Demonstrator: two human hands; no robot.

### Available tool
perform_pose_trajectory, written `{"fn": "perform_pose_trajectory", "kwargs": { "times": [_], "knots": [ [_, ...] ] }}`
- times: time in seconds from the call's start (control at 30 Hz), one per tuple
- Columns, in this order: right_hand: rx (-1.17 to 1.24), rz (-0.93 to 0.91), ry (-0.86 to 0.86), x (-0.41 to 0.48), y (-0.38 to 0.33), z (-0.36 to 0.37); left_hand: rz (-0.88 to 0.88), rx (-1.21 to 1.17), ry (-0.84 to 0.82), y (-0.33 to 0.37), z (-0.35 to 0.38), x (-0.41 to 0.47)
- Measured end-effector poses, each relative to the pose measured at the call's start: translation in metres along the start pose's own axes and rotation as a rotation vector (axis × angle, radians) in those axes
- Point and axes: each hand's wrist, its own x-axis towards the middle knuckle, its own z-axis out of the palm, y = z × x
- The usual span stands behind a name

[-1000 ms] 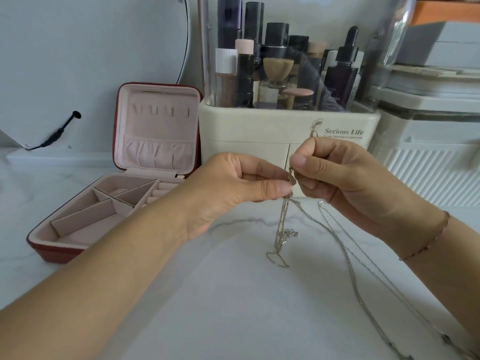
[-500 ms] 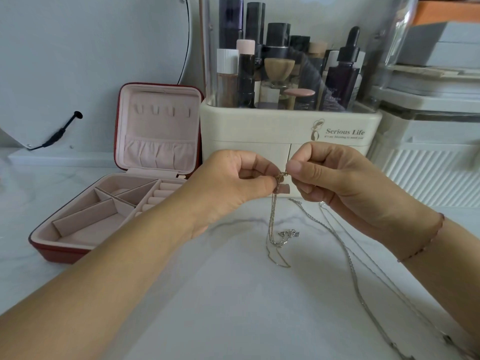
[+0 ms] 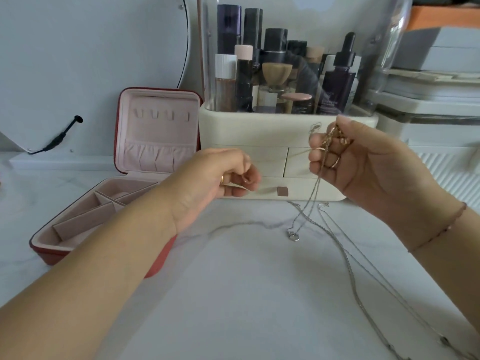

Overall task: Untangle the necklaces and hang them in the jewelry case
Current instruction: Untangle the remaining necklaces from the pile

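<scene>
The scene is lit by soft, cool, diffuse light, so that only faint shadows are cast on the marble surface at lower centre, pale glare is seen on the clear cover at upper right, the left hand is smeared by motion blur, and straight lines are bowed toward the frame edges.

Both forearms reach forward from the lower corners. The left hand sits low, knuckles up, fingers curled in under the thumb. It is blurred, so any pinch cannot be told. The right hand is raised higher and apart, palm turned inward, with thumb and curled fingers gripping a chain.
</scene>
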Motion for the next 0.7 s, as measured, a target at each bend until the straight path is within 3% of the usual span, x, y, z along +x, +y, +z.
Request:
{"fn": "perform_pose_trajectory", "kwargs": {
  "times": [0.2, 0.4, 0.7],
  "knots": [
    [-0.1, -0.011, 0.034, 0.0, 0.0, -0.003, -0.038, -0.238, 0.034, 0.006, -0.013, 0.001],
    [-0.291, -0.036, -0.075, -0.003, 0.007, -0.003, 0.012, -0.073, 0.152, 0.002, -0.009, 0.001],
    [-0.368, 0.015, -0.129, -0.007, 0.013, 0.006, 0.079, 0.01, -0.034, -0.006, 0.023, -0.006]
  ]
}}
